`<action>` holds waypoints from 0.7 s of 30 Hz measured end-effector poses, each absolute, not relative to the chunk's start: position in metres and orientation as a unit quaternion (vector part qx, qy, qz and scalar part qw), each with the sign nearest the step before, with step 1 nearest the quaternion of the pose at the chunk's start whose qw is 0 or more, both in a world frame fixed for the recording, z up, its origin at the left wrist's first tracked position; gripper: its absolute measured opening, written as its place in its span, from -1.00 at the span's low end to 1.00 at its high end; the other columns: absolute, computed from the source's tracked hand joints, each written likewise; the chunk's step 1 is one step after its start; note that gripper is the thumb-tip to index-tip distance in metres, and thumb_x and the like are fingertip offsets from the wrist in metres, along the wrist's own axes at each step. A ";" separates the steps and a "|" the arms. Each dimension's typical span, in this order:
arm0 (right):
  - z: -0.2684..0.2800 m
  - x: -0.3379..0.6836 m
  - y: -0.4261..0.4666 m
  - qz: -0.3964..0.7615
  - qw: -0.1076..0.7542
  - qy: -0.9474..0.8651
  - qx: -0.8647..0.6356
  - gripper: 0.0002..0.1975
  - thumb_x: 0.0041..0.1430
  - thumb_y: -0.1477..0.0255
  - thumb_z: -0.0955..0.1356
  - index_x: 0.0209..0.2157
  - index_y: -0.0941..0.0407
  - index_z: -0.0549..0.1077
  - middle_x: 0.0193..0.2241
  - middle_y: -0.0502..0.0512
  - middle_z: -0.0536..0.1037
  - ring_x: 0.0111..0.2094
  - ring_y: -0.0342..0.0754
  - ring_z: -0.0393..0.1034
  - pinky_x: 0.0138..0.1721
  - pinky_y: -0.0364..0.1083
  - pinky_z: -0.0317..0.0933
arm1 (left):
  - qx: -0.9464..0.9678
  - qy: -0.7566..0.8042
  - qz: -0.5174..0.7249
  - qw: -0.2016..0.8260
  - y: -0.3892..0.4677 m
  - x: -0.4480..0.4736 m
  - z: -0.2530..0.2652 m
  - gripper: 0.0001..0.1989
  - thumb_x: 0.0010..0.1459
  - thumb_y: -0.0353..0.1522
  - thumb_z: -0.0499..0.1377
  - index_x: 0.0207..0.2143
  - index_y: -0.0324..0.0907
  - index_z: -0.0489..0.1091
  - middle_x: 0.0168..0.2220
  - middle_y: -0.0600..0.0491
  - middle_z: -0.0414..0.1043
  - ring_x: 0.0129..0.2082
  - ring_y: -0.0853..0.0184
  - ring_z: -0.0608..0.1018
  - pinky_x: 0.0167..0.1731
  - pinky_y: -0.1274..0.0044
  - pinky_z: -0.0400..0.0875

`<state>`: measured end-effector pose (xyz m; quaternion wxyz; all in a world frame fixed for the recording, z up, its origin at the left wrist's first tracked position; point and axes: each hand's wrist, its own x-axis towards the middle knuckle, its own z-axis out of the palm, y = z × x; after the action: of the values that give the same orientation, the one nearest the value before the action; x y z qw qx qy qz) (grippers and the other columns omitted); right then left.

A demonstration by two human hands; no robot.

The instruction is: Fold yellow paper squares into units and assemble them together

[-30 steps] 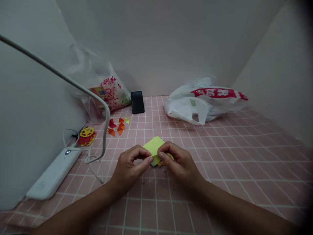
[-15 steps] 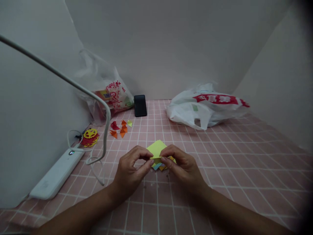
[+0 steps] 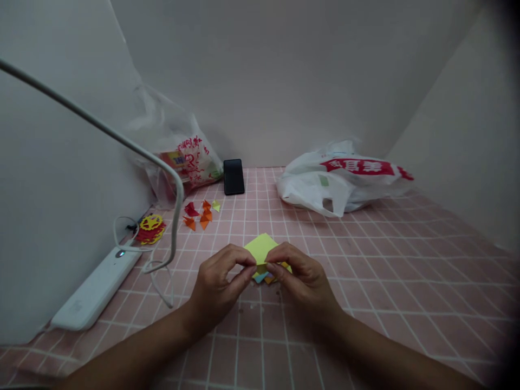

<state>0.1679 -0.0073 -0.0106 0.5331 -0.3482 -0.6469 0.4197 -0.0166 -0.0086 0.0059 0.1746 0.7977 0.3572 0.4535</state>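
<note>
Between my two hands is a small piece of yellow paper point(image 3: 261, 267), seen nearly edge-on. My left hand point(image 3: 217, 279) pinches its left end with thumb and forefinger. The right end is pinched the same way by my right hand point(image 3: 304, 279). Directly behind and below lies a stack of paper squares point(image 3: 260, 246), yellow on top, with blue and orange corners showing at the near side. My fingers cover part of the stack and most of the held piece.
Several folded orange, red and yellow paper pieces point(image 3: 205, 216) lie beyond my left hand. A black phone point(image 3: 233, 176) is at the back, between two plastic bags point(image 3: 195, 157). A white power strip point(image 3: 95, 287), yellow and red cutouts point(image 3: 150, 227) and a looping cable point(image 3: 179, 200) are left.
The held yellow paper has tilted, and its bright edge now looks thinner and darker below. Both hands stay in nearly the same place; the view has shifted slightly.
</note>
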 end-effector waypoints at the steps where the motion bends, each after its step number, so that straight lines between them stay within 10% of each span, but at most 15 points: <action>1: -0.011 0.168 -0.007 0.421 0.534 -0.646 -0.348 -0.88 0.20 0.55 0.36 -0.40 0.07 0.48 -0.43 -0.01 0.45 -0.36 -0.08 0.34 -0.29 -0.06 0.22 | 0.799 0.355 0.454 0.171 -0.008 -0.016 0.006 -0.88 0.17 -0.57 0.20 -0.27 -0.22 0.40 -0.35 0.01 0.49 -0.31 0.35 0.54 -0.27 0.52 0.43; 21: -0.016 0.167 -0.007 0.416 0.530 -0.646 -0.359 -0.91 0.21 0.49 0.37 -0.39 0.07 0.49 -0.43 -0.01 0.46 -0.38 -0.08 0.36 -0.33 -0.07 0.25 | 0.767 0.384 0.445 0.258 -0.005 -0.017 0.006 -0.93 0.15 -0.53 0.22 -0.38 -0.23 0.42 -0.39 0.02 0.50 -0.36 0.35 0.55 -0.32 0.53 0.43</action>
<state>0.1674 -0.0069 -0.0158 0.5303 -0.3590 -0.6459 0.4155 -0.0166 -0.0052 0.0065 0.2575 0.7669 0.3843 0.4448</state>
